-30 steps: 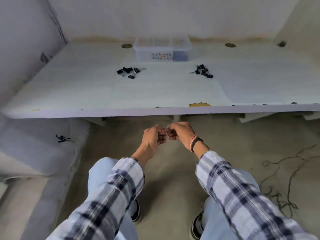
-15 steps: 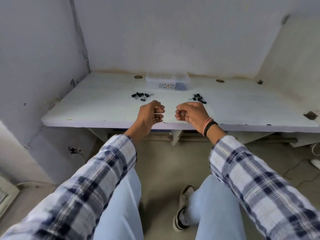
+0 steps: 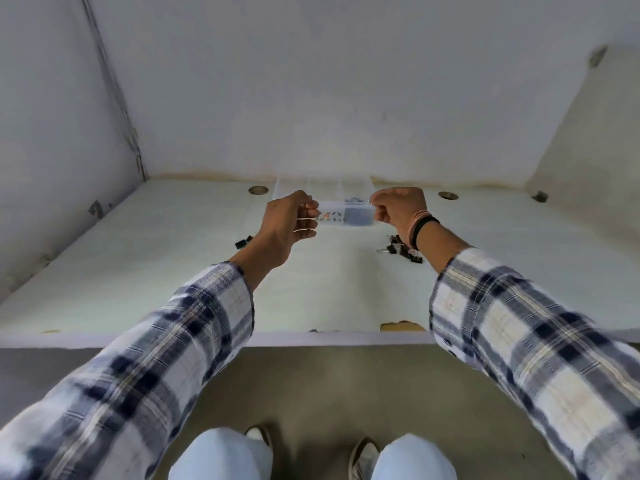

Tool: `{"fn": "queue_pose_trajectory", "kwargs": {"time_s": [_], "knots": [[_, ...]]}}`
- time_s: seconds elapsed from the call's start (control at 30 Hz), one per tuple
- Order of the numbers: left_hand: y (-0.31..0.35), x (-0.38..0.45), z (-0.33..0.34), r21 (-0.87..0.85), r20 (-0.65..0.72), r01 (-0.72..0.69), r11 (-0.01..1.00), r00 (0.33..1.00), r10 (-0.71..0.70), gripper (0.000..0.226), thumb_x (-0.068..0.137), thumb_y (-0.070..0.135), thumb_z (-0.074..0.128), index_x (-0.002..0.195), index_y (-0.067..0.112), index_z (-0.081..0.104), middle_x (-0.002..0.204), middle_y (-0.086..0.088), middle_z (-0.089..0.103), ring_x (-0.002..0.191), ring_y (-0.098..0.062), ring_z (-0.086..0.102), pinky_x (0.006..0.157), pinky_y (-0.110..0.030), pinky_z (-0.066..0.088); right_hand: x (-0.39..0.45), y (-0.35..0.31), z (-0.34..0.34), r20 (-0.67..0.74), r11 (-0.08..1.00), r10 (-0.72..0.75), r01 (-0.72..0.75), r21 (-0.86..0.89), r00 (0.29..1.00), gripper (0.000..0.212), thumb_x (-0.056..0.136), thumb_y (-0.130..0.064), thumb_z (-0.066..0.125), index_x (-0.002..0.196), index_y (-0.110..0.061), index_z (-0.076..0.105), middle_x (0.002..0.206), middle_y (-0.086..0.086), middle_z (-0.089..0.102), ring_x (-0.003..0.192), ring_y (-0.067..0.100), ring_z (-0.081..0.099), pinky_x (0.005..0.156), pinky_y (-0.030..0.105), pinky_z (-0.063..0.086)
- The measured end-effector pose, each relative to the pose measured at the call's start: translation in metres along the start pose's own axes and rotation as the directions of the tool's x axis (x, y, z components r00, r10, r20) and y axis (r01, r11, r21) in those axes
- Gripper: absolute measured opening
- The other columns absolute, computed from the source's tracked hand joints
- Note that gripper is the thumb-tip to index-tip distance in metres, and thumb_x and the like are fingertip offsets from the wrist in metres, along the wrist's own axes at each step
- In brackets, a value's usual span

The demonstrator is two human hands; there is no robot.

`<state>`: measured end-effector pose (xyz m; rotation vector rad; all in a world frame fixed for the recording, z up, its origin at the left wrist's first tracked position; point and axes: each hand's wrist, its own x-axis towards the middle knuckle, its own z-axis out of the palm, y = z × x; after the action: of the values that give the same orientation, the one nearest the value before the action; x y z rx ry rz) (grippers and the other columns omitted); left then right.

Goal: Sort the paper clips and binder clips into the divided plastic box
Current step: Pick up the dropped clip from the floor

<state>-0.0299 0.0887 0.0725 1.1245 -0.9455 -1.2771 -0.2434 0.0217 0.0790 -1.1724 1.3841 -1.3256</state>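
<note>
Both hands are curled shut, the left hand (image 3: 289, 221) and right hand (image 3: 398, 209) at the ends of the divided box (image 3: 343, 216) at the worktop's (image 3: 173, 265) back (grip unclear). Dragging it could scatter the binder clips (image 3: 403, 251) nearby.

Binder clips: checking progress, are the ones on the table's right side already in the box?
No, the binder clips lie loose on the table.
</note>
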Motion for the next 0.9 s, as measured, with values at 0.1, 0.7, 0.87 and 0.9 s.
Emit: {"fn": "queue_pose_trajectory", "kwargs": {"time_s": [0.1, 0.7, 0.87, 0.9], "knots": [[-0.006, 0.037, 0.003, 0.01, -0.022, 0.013, 1.0, 1.0, -0.013, 0.018, 0.093, 0.021, 0.055, 0.088, 0.007, 0.066, 0.077, -0.007, 0.065, 0.069, -0.022, 0.059, 0.065, -0.031, 0.051, 0.043, 0.016, 0.013, -0.057, 0.994, 0.027, -0.033, -0.105, 0.998, 0.011, 0.079, 0.001, 0.073, 0.072, -0.007, 0.073, 0.064, 0.011, 0.064, 0.05, 0.019, 0.053, 0.06, 0.027, 0.054], [-0.035, 0.109, -0.043, -0.034, -0.104, 0.026, 0.999, 0.994, -0.029, 0.02, 0.093, 0.022, 0.057, 0.09, 0.005, 0.069, 0.079, -0.007, 0.068, 0.069, -0.022, 0.062, 0.066, -0.033, 0.054, 0.15, 0.049, 0.04, -0.147, 0.84, -0.19, 0.083, -0.536, 0.971, 0.022, 0.076, -0.006, 0.057, 0.085, 0.009, 0.069, 0.09, 0.027, 0.072, 0.085, 0.036, 0.072, 0.078, 0.05, 0.06], [-0.032, 0.096, -0.05, -0.065, -0.148, 0.027, 0.998, 0.988, -0.037, 0.017, 0.094, 0.019, 0.056, 0.086, 0.008, 0.065, 0.078, -0.008, 0.065, 0.065, -0.022, 0.058, 0.064, -0.032, 0.051, 0.131, 0.044, 0.037, -0.127, 0.818, -0.219, 0.111, -0.564, 0.968, 0.018, 0.079, 0.003, 0.056, 0.083, 0.013, 0.07, 0.092, 0.03, 0.07, 0.089, 0.043, 0.069, 0.083, 0.045, 0.06], [-0.03, 0.093, -0.051, -0.067, -0.153, 0.026, 0.997, 0.988, -0.036, 0.016, 0.093, 0.019, 0.056, 0.087, 0.008, 0.064, 0.078, -0.008, 0.064, 0.065, -0.022, 0.058, 0.064, -0.032, 0.051, 0.126, 0.043, 0.036, -0.118, 0.821, -0.22, 0.119, -0.559, 0.968, 0.018, 0.08, 0.003, 0.056, 0.083, 0.011, 0.072, 0.091, 0.028, 0.072, 0.088, 0.04, 0.07, 0.085, 0.041, 0.06]]}}
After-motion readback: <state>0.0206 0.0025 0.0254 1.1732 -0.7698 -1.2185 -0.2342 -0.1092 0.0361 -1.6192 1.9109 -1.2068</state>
